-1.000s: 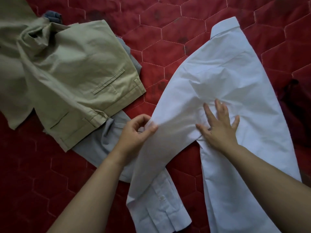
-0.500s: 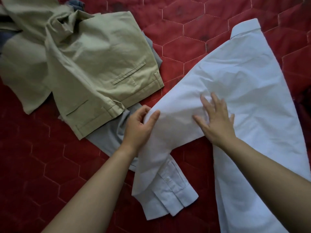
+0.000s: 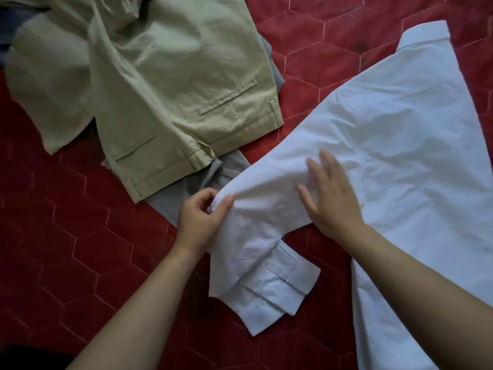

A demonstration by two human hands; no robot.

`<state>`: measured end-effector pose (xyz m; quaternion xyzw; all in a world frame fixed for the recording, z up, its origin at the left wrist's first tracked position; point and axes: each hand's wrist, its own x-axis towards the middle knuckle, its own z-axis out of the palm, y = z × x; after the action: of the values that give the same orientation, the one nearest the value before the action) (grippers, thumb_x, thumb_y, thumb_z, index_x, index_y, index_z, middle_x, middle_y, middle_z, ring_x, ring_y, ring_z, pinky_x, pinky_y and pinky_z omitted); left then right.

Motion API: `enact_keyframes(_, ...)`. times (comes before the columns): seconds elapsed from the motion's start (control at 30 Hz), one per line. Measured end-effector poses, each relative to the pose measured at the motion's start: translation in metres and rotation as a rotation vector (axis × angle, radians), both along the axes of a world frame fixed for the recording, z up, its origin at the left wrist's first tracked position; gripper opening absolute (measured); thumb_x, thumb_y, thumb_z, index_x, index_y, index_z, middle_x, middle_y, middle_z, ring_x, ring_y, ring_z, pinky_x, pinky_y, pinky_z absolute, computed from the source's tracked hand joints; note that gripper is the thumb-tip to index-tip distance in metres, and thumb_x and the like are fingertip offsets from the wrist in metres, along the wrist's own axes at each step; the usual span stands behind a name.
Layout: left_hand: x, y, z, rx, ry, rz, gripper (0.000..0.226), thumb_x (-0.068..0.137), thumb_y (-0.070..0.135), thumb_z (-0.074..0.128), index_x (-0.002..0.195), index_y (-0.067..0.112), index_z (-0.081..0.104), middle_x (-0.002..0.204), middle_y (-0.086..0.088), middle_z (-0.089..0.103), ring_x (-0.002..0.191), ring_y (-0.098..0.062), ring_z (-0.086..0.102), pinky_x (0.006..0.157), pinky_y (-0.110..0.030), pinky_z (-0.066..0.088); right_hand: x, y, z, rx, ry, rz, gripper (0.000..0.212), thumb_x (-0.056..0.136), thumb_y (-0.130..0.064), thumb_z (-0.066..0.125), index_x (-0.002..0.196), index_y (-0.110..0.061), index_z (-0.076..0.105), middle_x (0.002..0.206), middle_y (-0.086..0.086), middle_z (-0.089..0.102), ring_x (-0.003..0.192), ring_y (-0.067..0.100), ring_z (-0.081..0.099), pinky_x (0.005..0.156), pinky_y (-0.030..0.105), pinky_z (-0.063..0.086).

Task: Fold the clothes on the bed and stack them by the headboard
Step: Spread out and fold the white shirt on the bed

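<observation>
Left hand (image 3: pixel 198 217) pinches sleeve (image 3: pixel 256 236); right hand (image 3: pixel 333 201) touches shirt (image 3: pixel 400 124).

Dim soft indoor light, brightest toward upper right, bottom corners dark, slight overall blur, wide-angle bending at edges

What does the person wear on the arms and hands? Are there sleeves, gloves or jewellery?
Nothing that shows. The left forearm and the right forearm are bare to the frame edge, with no sleeve in view. The left hand and the right hand have no gloves. No ring, watch or bracelet is visible.
</observation>
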<state>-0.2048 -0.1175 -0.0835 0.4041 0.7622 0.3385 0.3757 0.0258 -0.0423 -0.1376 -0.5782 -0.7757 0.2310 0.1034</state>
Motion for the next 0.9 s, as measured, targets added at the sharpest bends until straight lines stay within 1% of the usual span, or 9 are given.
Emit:
enact_keyframes(0.17,-0.002,0.007,0.013,-0.003,-0.169,-0.06,0.02,0.081,0.029,0.07,0.064,0.02,0.063,0.061,0.006,0.057,0.06,-0.006,0.049,0.057,-0.019,0.039,-0.01,-0.013,-0.032,-0.172,-0.186,0.087,0.064,0.091,-0.053,0.039,0.148,-0.031,0.017,0.158,-0.005,-0.001,0.144,0.019,-0.007,0.112,0.047,-0.006)
enact_keyframes(0.27,-0.014,-0.004,0.004,-0.168,-0.152,-0.153,0.018,0.081,0.024,0.07,0.068,0.013,0.065,0.064,0.001,0.061,0.06,-0.009,0.053,0.056,-0.025,0.041,-0.005,-0.013,-0.04,-0.155,-0.219,0.118,0.066,0.09,-0.059,0.031,0.148,-0.035,0.013,0.158,-0.008,-0.003,0.144,0.016,-0.009,0.112,0.044,-0.01)
enact_keyframes(0.37,-0.034,-0.019,-0.001,-0.302,-0.083,-0.266,0.01,0.079,0.031,0.073,0.074,0.022,0.071,0.069,0.007,0.069,0.065,-0.011,0.063,0.056,-0.029,0.048,-0.004,-0.011,-0.043,-0.163,-0.238,0.13,0.067,0.087,-0.065,0.022,0.147,-0.038,0.008,0.157,-0.011,-0.007,0.143,0.014,-0.012,0.111,0.04,-0.014)
enact_keyframes(0.43,-0.045,-0.026,0.004,-0.35,0.004,-0.339,0.021,0.077,0.039,0.073,0.062,0.025,0.067,0.063,0.008,0.066,0.065,-0.013,0.063,0.06,-0.031,0.047,-0.003,-0.01,-0.041,-0.181,-0.238,0.125,0.068,0.086,-0.066,0.02,0.147,-0.04,0.005,0.157,-0.013,-0.01,0.142,0.011,-0.015,0.11,0.039,-0.016)
enact_keyframes(0.53,-0.051,-0.026,0.019,-0.244,0.038,-0.402,0.035,0.073,0.046,0.066,0.049,0.022,0.055,0.066,0.009,0.059,0.074,-0.009,0.054,0.071,-0.022,0.036,-0.003,-0.009,-0.037,-0.206,-0.248,0.113,0.069,0.087,-0.064,0.027,0.147,-0.039,0.004,0.157,-0.012,-0.011,0.142,0.012,-0.016,0.112,0.042,-0.012)
enact_keyframes(0.63,-0.042,-0.02,0.039,-0.18,-0.162,-0.396,0.033,0.079,0.036,0.07,0.056,0.015,0.058,0.086,0.001,0.066,0.089,-0.007,0.057,0.084,-0.018,0.038,-0.006,-0.005,-0.03,-0.258,-0.268,0.123,0.068,0.09,-0.059,0.032,0.148,-0.036,0.007,0.157,-0.01,-0.011,0.143,0.015,-0.013,0.113,0.045,-0.007)
enact_keyframes(0.73,-0.03,-0.014,0.053,-0.122,-0.34,-0.336,0.024,0.082,0.024,0.06,0.062,0.014,0.053,0.077,-0.021,0.058,0.073,-0.023,0.052,0.073,-0.026,0.041,-0.003,0.003,-0.021,-0.303,-0.197,0.116,0.064,0.092,-0.053,0.036,0.148,-0.031,0.015,0.158,-0.007,-0.004,0.145,0.018,-0.005,0.113,0.047,0.002)
enact_keyframes(0.83,-0.031,-0.012,0.064,0.001,-0.312,-0.223,0.026,0.082,0.023,0.06,0.061,0.01,0.05,0.06,0.001,0.047,0.059,-0.007,0.042,0.056,-0.017,0.035,0.008,0.005,-0.015,-0.288,-0.163,0.112,0.064,0.092,-0.048,0.041,0.148,-0.028,0.018,0.158,-0.003,0.005,0.145,0.021,0.002,0.113,0.045,0.012)
enact_keyframes(0.9,-0.036,-0.012,0.072,0.028,-0.22,-0.256,0.025,0.081,0.025,0.062,0.063,0.011,0.052,0.058,0.008,0.047,0.057,-0.005,0.042,0.055,-0.016,0.034,0.011,0.005,-0.014,-0.291,-0.157,0.11,0.067,0.091,-0.049,0.043,0.148,-0.028,0.017,0.158,-0.003,0.006,0.145,0.019,0.002,0.113,0.042,0.014)
